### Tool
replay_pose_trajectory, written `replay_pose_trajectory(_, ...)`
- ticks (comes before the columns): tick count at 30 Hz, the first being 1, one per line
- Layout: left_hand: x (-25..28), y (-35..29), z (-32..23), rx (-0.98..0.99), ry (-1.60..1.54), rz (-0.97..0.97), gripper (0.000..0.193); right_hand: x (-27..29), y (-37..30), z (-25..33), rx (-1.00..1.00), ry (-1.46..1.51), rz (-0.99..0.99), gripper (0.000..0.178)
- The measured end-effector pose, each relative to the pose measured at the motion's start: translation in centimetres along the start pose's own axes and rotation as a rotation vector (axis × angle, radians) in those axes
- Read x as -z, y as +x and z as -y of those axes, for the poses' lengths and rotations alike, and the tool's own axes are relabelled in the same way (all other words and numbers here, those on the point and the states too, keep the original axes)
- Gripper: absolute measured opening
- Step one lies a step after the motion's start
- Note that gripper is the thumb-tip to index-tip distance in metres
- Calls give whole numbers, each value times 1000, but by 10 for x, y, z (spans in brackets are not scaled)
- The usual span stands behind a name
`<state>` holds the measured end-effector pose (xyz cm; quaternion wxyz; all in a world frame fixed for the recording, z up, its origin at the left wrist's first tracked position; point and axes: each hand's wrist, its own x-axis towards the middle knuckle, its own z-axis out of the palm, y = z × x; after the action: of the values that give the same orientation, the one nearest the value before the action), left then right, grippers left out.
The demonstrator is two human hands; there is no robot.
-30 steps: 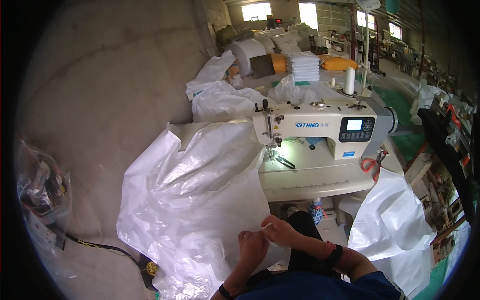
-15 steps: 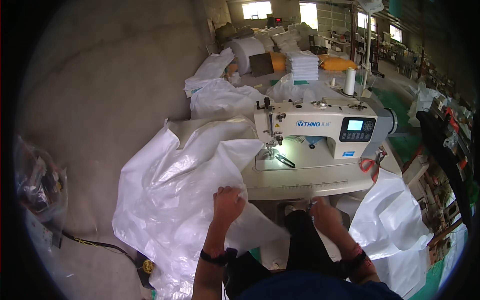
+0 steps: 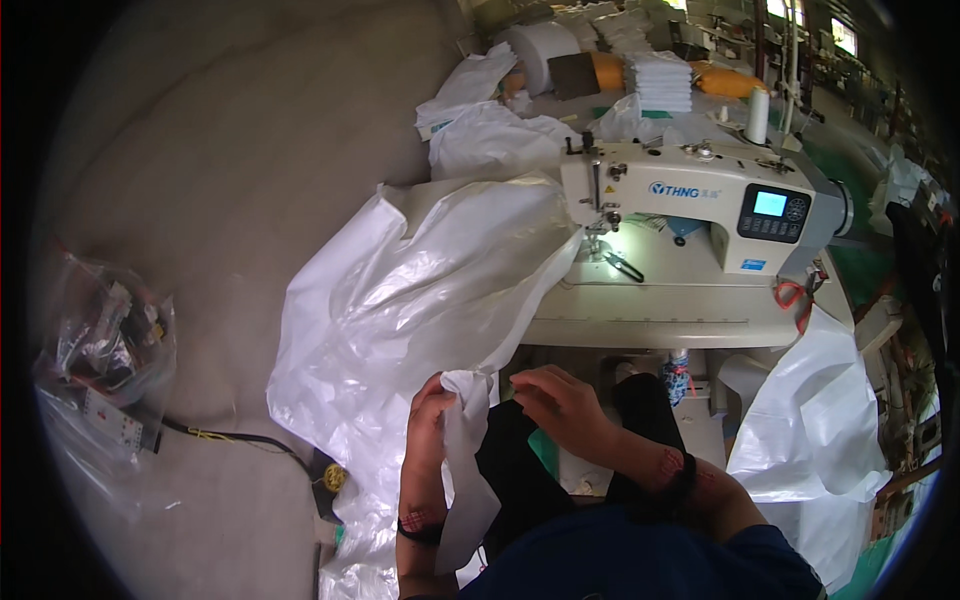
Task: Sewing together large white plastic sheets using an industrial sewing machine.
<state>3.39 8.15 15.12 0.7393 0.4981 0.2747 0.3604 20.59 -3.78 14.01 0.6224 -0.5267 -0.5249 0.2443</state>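
A large white plastic sheet hangs in folds from the left side of the sewing machine table down to the floor. My left hand is closed on its near edge, and a flap of it drops over my forearm. To the right of that edge, my right hand is raised above my lap, fingers stretched toward the left and apart from the sheet, holding nothing visible. The white sewing machine stands beyond my hands with its needle area lit. Black thread snips lie beside the needle.
Red-handled scissors sit at the table's right end, above another white sheet. A thread cone stands behind the machine. On the left floor are a clear bag of parts and a black cable. Folded white stacks lie behind.
My right hand has moved from beneath the table edge up and left, near my left hand. The sheet's near edge is now lifted and folded in my left hand. The view has shifted.
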Motion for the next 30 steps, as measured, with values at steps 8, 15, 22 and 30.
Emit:
replay_pose_trajectory(8,6,-9,9,-18,-15,27,32,-30,18,0,37,-119,29,27)
replay_pose_trajectory(15,-8,-19,-9,-388,667,-103,14,-10,29,18,-20,-128,148,14)
replay_pose_trajectory(22,12,-25,-15,-400,672,-95,15,16,58,-8,315,-362,288,12)
replay_pose_trajectory(30,11,-19,-15,-120,136,-53,20,11,41,15,-49,-116,171,9)
